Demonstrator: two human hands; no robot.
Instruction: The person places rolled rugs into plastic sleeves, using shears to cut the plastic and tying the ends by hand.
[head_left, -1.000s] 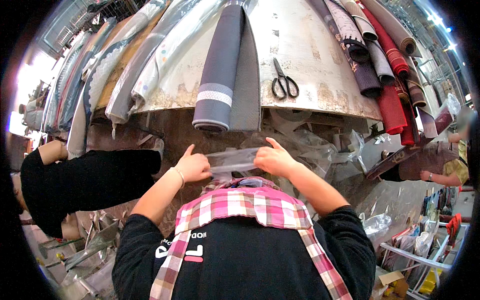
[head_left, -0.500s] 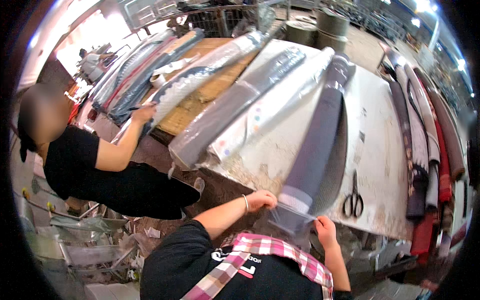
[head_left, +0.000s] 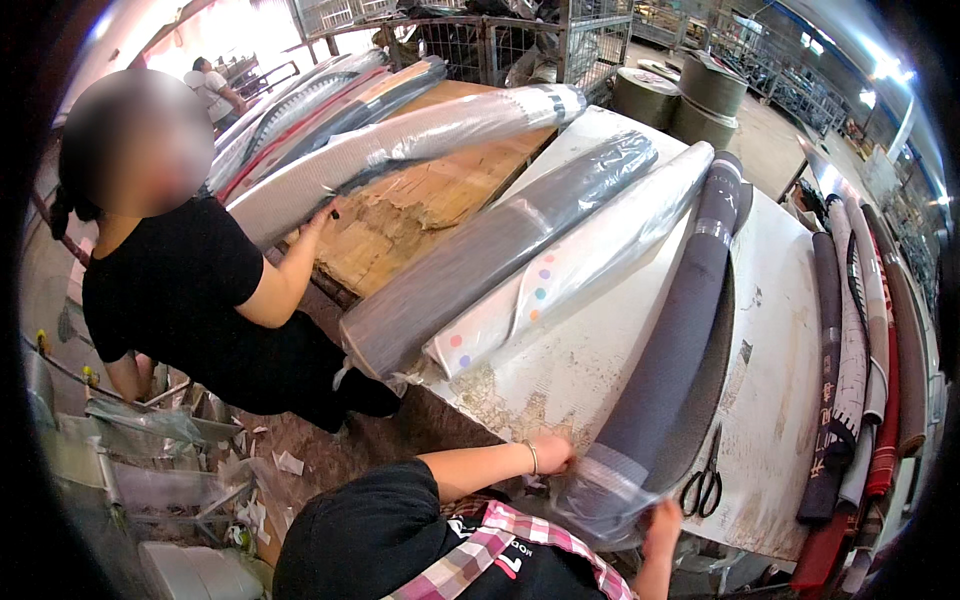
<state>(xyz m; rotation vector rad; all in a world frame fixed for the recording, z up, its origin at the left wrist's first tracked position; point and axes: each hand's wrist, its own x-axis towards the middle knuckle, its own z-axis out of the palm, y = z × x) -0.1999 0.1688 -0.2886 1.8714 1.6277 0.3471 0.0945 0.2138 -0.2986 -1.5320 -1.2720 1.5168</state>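
Note:
A dark grey rolled carpet (head_left: 668,350) lies lengthwise on the white table, its near end toward me. Clear plastic film (head_left: 607,500) covers that near end. At the left side of the end, my left hand (head_left: 552,455), with a bracelet at the wrist, is closed on the film's edge. My right hand (head_left: 662,528) pinches the film at the right side, its fingers closed. Black scissors (head_left: 705,482) lie on the table just right of the roll. Two more rolls lie to the left in clear plastic: a grey one (head_left: 500,240) and a white one with coloured dots (head_left: 570,262).
A co-worker in black (head_left: 190,270) stands at the left beside a long plastic-wrapped roll (head_left: 400,140) over a wooden board (head_left: 420,205). Several dark, pale and red rolls (head_left: 880,370) line the right edge. Wire cages (head_left: 595,45) and round drums (head_left: 712,85) stand behind.
The film, stretched between my hands before, now sits round the roll's near end, with my hands at its sides. The co-worker's long roll has shifted, and their arm has lowered.

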